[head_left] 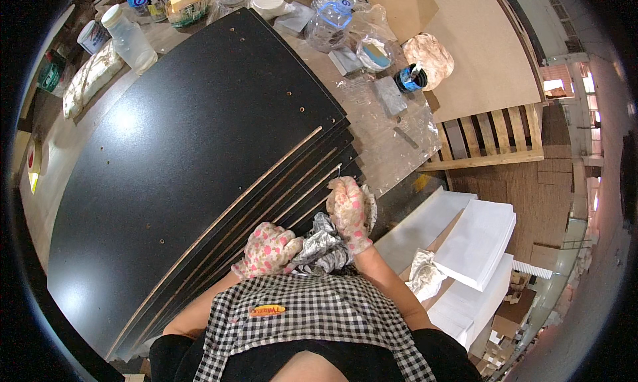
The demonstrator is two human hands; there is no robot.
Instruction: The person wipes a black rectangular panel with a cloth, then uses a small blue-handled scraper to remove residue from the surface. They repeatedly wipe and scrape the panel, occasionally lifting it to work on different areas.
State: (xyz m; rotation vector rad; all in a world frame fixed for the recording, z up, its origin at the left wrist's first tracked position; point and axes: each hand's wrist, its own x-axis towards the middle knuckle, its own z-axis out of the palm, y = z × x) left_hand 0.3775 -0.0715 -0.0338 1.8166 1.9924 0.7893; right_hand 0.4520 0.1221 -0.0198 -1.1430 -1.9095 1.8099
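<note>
A stack of black panels (199, 116) with curved front edges and small holes lies before me, its layers stepped toward my body. My right hand (349, 209), in a pale glove with pink spots, is closed at the stack's right front corner. A thin piece with a pale tip sticks out past its fingers against a panel edge; the rest is hidden. A crumpled pale cloth (370, 208) shows beside that hand. My left hand (268, 249), gloved alike, is curled by the lower edges, next to a crumpled silvery grey sheet (322, 246). What its fingers hold is hidden.
Plastic jugs (329, 26), a dark open jar (410, 80), a grey block (391, 96) and a translucent bottle (129, 40) stand around the stack on the worktable (392, 149). White boards (475, 242) are piled at right, below a wooden pallet (492, 133).
</note>
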